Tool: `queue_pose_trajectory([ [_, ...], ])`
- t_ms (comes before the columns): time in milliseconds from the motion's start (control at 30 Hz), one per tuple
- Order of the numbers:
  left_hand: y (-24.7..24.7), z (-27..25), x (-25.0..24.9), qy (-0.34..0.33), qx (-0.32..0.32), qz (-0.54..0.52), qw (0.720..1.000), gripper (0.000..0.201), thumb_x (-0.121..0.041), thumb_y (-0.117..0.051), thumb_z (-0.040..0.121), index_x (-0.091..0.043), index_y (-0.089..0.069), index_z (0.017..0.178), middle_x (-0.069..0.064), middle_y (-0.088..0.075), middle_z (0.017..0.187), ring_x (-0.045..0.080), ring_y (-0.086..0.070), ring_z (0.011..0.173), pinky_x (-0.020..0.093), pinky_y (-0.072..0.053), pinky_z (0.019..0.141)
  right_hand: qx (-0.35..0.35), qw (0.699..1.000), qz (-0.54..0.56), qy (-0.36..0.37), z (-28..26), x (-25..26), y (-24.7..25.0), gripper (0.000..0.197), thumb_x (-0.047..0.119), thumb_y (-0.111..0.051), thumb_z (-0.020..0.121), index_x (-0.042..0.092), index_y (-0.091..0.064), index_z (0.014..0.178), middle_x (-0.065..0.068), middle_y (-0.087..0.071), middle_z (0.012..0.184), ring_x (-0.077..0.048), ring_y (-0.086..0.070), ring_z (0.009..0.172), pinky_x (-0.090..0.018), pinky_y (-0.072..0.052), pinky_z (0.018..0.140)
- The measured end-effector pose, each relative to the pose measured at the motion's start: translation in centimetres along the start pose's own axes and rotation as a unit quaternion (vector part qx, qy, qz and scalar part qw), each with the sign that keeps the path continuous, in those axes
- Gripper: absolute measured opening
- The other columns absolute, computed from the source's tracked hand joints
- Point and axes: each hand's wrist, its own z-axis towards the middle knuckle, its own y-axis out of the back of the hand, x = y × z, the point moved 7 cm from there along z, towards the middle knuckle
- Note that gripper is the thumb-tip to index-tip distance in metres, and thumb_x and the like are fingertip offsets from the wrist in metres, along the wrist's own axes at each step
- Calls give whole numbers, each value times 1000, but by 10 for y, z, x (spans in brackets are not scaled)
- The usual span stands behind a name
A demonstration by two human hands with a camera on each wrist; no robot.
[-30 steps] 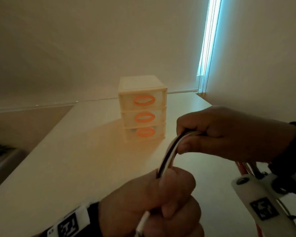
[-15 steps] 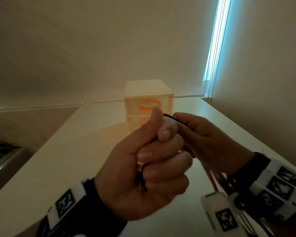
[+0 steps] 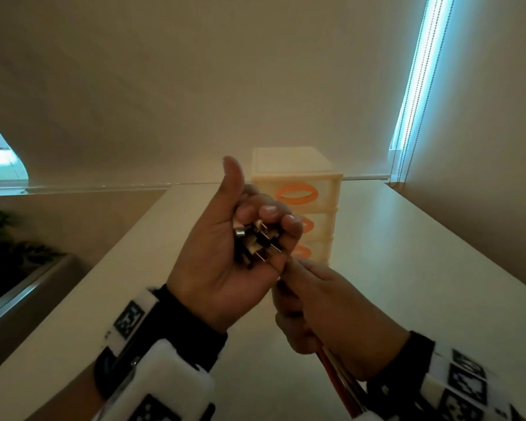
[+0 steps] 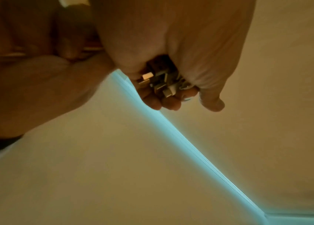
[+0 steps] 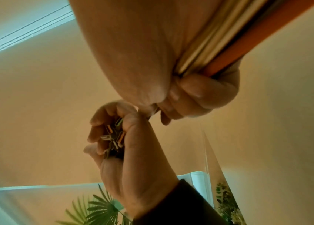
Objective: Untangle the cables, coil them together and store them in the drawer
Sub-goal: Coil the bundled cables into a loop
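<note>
1. Head view: my left hand (image 3: 222, 262) curls its fingers (image 3: 268, 212) round the cables' metal plug ends (image 3: 255, 244), thumb up.
2. My right hand (image 3: 325, 311) grips the cables (image 3: 337, 375) (orange, white, dark) just below.
3. Behind them the drawer unit (image 3: 298, 183) stands on the bench (image 3: 422, 284), drawers shut.
</note>
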Motion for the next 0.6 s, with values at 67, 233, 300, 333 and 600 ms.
queue_pose_trajectory([
  [67,12,6,-15,-58,-40,75,995,38,-44,-63,91,-19,-45,68,-6,-45,58,8,-51,62,29,-52,72,-3,997,-53,-61,-3,-17,1,34,44,-43,105,18,-60,94,4,-37,59,-11,-29,47,-22,-26,42],
  [233,44,11,-41,-163,-77,346,921,34,-36,-61,94,-14,-48,71,1,-43,61,17,-52,61,36,-53,72,-45,967,-233,-94,-23,-52,16,24,33,-46,104,19,-60,90,8,-47,49,-8,-42,44,-26,-36,49],
  [300,47,8,-36,-186,-70,452,869,33,-37,-62,96,-14,-54,75,3,-50,61,21,-58,63,39,-54,74,-52,948,-304,-73,-30,-46,13,23,37,-47,102,25,-60,89,11,-53,50,-2,-46,47,-24,-38,56],
  [333,43,6,-34,-199,-60,511,834,33,-39,-62,96,-13,-55,76,3,-55,60,22,-61,63,34,-53,72,-49,938,-337,-62,-32,-43,11,23,39,-46,102,24,-59,91,16,-55,51,1,-46,48,-20,-38,57],
  [600,34,1,-12,-169,47,772,611,54,-63,-56,88,-12,-49,71,11,-51,63,21,-51,55,42,-49,59,9,802,-597,-33,-54,5,-8,22,52,-36,102,32,-42,94,9,-50,80,-4,-52,72,-22,-46,72],
])
